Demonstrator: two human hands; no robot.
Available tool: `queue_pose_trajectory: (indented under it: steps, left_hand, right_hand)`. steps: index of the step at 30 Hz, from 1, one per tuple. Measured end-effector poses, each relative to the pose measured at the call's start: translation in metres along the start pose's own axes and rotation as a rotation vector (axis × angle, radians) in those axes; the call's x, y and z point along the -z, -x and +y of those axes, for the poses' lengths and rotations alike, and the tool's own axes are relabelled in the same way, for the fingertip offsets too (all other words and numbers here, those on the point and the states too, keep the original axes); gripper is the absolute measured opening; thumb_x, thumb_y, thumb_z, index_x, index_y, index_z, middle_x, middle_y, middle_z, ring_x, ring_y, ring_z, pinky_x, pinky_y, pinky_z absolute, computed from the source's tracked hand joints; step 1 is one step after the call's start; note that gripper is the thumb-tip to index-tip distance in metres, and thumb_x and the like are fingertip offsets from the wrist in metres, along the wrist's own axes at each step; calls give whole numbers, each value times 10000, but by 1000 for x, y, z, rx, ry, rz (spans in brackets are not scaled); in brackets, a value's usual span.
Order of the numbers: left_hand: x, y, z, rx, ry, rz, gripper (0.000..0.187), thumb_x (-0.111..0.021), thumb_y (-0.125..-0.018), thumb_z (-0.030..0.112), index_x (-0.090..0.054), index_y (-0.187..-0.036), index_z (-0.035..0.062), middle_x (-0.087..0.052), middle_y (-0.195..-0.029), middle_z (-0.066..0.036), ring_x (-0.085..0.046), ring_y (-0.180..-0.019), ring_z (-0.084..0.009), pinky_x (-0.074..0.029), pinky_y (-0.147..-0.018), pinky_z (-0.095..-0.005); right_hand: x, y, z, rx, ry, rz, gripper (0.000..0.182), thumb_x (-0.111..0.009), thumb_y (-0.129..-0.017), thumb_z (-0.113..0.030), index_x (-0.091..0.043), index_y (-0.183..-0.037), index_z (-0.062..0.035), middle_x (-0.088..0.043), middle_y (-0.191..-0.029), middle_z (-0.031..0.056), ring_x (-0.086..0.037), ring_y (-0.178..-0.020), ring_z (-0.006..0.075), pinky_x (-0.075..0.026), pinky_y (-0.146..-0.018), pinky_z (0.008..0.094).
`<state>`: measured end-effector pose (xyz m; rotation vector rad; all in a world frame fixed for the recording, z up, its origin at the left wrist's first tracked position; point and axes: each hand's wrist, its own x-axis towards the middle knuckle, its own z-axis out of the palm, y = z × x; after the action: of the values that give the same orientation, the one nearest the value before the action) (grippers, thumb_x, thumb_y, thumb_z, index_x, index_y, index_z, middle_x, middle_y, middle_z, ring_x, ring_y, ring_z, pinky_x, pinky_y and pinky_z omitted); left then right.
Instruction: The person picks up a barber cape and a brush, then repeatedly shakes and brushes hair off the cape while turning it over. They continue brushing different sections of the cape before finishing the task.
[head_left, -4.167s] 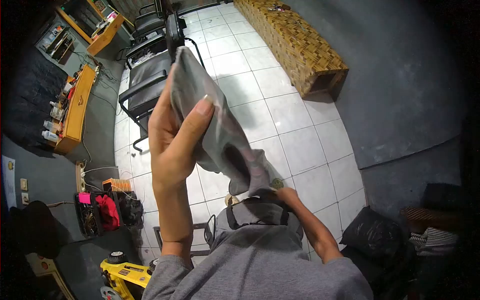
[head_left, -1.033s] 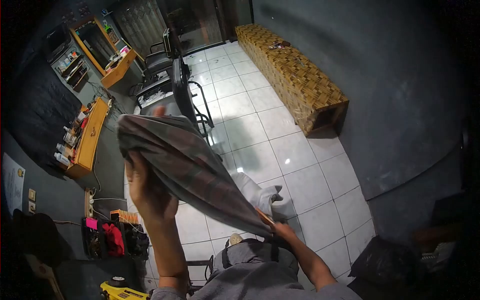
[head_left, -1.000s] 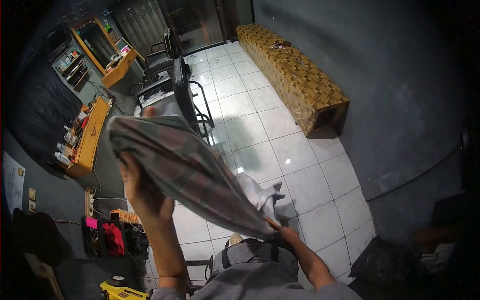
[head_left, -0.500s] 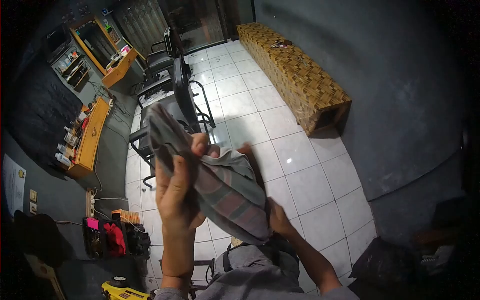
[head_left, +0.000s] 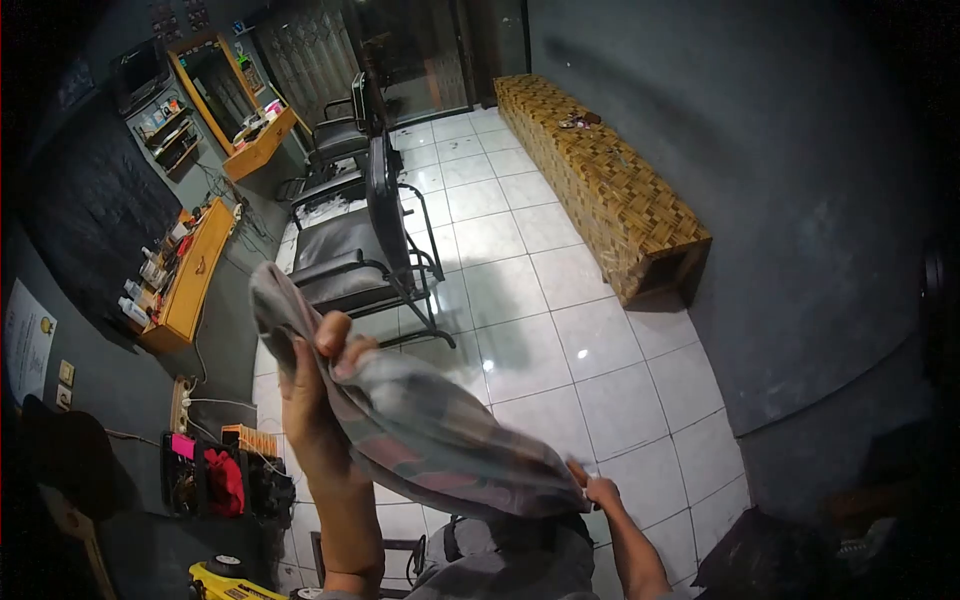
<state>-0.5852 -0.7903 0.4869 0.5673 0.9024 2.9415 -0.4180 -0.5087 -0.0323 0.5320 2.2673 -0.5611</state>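
Observation:
A grey-green cloth (head_left: 430, 420) with a faded pink pattern stretches slantwise between my two hands, partly smeared by motion. My left hand (head_left: 318, 375) grips its upper left end, fingers and thumb closed round the fabric. Down at the lower right, my right hand (head_left: 598, 492) pinches the other end. The cloth hangs in the air above the tiled floor, in front of my grey clothing. Part of its left end folds up over my left fingers.
Black barber chairs (head_left: 350, 250) stand ahead on white floor tiles (head_left: 540, 345). A woven-pattern bench (head_left: 600, 180) runs along the right wall. Wooden shelves (head_left: 195, 270) with bottles line the left wall. Below are a black case (head_left: 205, 480) and a yellow object (head_left: 240, 583).
My hands have moved apart, the left one leftward and down, the right one rightward and down. The cloth is stretched out longer between them. My view has shifted slightly.

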Motion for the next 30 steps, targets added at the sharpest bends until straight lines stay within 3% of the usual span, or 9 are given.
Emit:
queue_pose_trajectory:
  steps: [3, 9, 11, 16, 18, 21, 24, 25, 30]
  left_hand:
    - [-4, 10, -17, -11, -293, 94, 251, -432, -894, 233, -389, -1067, 57, -350, -756, -4, -314, -598, -67, -318, -522, -167]
    - [-13, 32, -55, 53, -562, -139, 242, -471, -871, 165, -417, -1075, 47, -447, -838, -21, -399, -674, -76, -331, -566, -210]
    - [1, 30, -53, 22, -565, -261, 559, -446, -862, 63, -141, -1329, 27, -456, -888, -44, -445, -723, -85, -399, -617, -225]
    - [5, 14, -19, -230, -333, -170, 264, -460, -854, 55, -364, -1096, 4, -455, -850, -52, -446, -675, -119, -398, -592, -245]
    - [25, 7, -18, -514, -1210, -36, 204, -497, -803, 5, -439, -997, -24, -476, -834, -66, -482, -705, -143, -407, -626, -251]
    - [97, 8, -37, -328, -1546, 87, 240, -528, -656, -11, -517, -896, -12, -535, -816, -160, -543, -773, -273, -426, -697, -314]
    - [160, 40, -69, 191, -1582, -53, 286, -533, -790, 259, -535, -860, -18, -558, -866, -231, -524, -811, -388, -409, -706, -401]
    - [165, 43, -73, 659, -1682, -101, 414, -471, -833, 371, -537, -878, -35, -550, -876, -272, -529, -844, -378, -410, -703, -404]
    - [169, 83, -132, 731, -773, 256, 506, -519, -828, 391, -369, -1097, -11, -500, -755, -56, -469, -636, -130, -364, -498, -250]
  right_hand:
    - [103, 59, -72, 61, -388, 325, 465, -458, -811, -414, -559, -917, 26, -580, -768, 252, -587, -809, 359, -456, -716, 409]
    - [206, 182, -200, 1263, -820, 208, 821, -800, -493, -190, -392, -1197, -72, -454, -1135, 82, -425, -1007, 194, -339, -888, 314]
    - [200, 206, -220, 1259, -792, 109, 763, -789, -539, -206, -394, -1156, 3, -522, -1045, 114, -476, -974, 168, -347, -901, 286]
    - [124, 158, -218, 920, -515, 250, 548, -687, -636, -190, -465, -1088, 27, -573, -980, 184, -559, -912, 255, -428, -793, 348]
    - [114, 139, -212, 988, -475, 448, 523, -669, -640, -195, -478, -1073, 27, -582, -951, 197, -574, -884, 302, -441, -766, 366]
    - [111, 116, -193, 611, -711, 501, 467, -640, -621, -198, -514, -1000, 44, -583, -870, 240, -555, -859, 387, -449, -747, 394]
    - [158, 156, -202, 526, -780, 612, 373, -628, -601, -144, -517, -901, 47, -577, -826, 256, -556, -832, 400, -451, -712, 397]
    - [173, 172, -206, 528, -777, 616, 373, -628, -601, -144, -517, -901, 47, -577, -826, 256, -556, -832, 400, -451, -712, 397]
    - [194, 195, -220, 627, -667, 703, 393, -674, -576, -167, -492, -858, 38, -568, -773, 253, -554, -799, 412, -446, -675, 426]
